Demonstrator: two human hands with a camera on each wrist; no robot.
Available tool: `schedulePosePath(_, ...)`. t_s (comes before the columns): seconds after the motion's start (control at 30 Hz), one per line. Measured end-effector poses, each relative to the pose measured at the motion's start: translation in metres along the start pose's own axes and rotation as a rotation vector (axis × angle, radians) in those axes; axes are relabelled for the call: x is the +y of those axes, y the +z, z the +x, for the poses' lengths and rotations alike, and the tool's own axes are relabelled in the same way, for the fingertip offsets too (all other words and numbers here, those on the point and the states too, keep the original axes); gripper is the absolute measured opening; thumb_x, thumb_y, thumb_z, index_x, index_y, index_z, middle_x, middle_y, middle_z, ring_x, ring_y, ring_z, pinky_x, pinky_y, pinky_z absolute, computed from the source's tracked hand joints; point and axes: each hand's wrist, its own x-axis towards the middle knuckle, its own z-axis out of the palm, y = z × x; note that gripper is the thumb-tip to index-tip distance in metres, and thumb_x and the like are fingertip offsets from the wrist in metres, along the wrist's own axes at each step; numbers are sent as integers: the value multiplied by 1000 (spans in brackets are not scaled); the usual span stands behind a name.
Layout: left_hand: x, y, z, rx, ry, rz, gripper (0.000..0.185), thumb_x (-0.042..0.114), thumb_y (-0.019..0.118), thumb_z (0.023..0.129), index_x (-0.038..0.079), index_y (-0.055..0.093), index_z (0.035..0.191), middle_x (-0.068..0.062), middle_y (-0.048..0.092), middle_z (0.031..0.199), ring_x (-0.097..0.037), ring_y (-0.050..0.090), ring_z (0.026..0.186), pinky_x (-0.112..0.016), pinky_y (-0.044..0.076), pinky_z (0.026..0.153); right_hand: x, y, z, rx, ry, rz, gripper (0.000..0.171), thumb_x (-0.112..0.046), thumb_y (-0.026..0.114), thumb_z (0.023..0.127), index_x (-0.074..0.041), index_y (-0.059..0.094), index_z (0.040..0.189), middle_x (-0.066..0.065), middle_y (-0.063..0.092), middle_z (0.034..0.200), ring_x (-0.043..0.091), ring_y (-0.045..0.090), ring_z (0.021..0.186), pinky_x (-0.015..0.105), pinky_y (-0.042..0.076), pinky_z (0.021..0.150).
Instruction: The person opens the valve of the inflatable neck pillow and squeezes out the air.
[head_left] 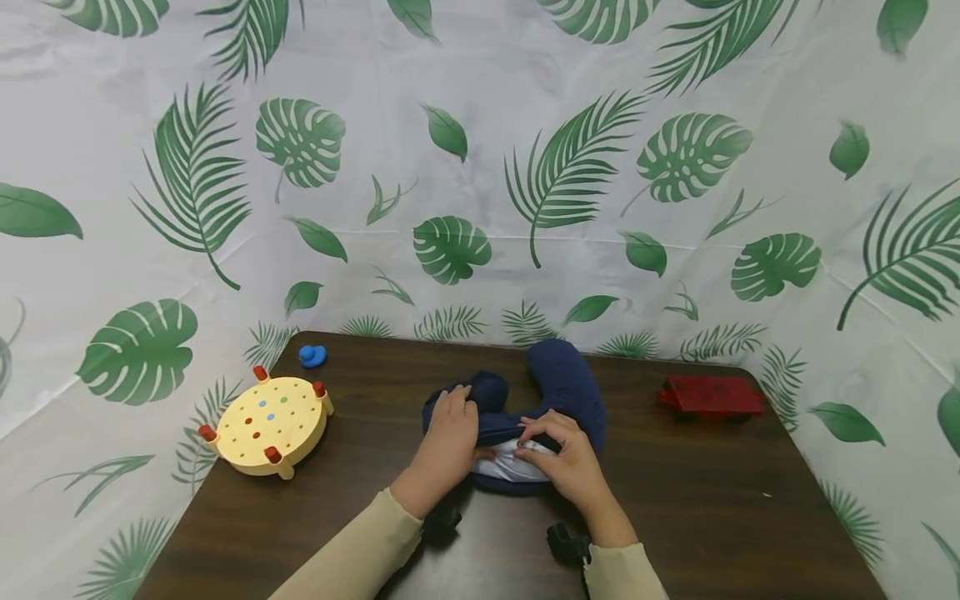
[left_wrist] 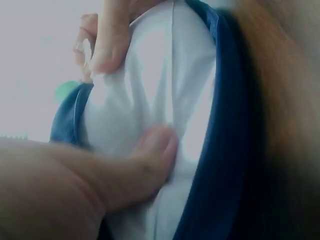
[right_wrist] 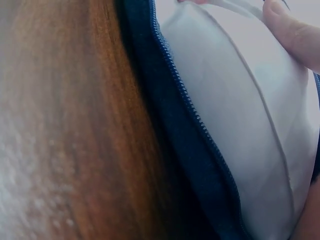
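Note:
A navy U-shaped neck pillow (head_left: 566, 379) lies on the table. Its zipped cover stands open along the near side, and a white inner cushion (right_wrist: 235, 110) bulges through the gap. My left hand (head_left: 450, 433) grips the pillow's left part, fingers over the navy cloth; its thumb (left_wrist: 155, 150) presses on the white fabric. At the right of the opening, my right hand (head_left: 566, 458) pinches at the cushion and cover, thumb and forefinger close together. The zip (right_wrist: 185, 92) runs along the cover's edge in the right wrist view. Some fingertips are hidden by the cloth.
On the left of the dark wooden table (head_left: 697, 500) is a round yellow toy (head_left: 273, 425) with red-tipped legs pointing up. A small blue duck-like toy (head_left: 312, 357) sits at the back left corner. Toward the back right lies a red object (head_left: 711, 395).

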Motion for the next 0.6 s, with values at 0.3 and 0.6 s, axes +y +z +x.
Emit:
schedulePosePath(0.3,-13,-8,6,-215,-34,-191,143,61,94,78,3,5,175,-28,62,146,-45,61,136,-60,41,122,-1,2,2,11,-91,-24,28,-9,97,79,-24,80,95,-5,76,98,33,75,116,25,45,110)
schedulePosePath(0.6,-9,-6,5,-320,-70,-271,138,69,98,64,13,33,172,-32,-17,178,-54,8,167,-72,22,130,-2,2,2,4,-72,-55,27,-11,97,79,-24,80,94,-6,77,99,33,75,116,26,42,113)
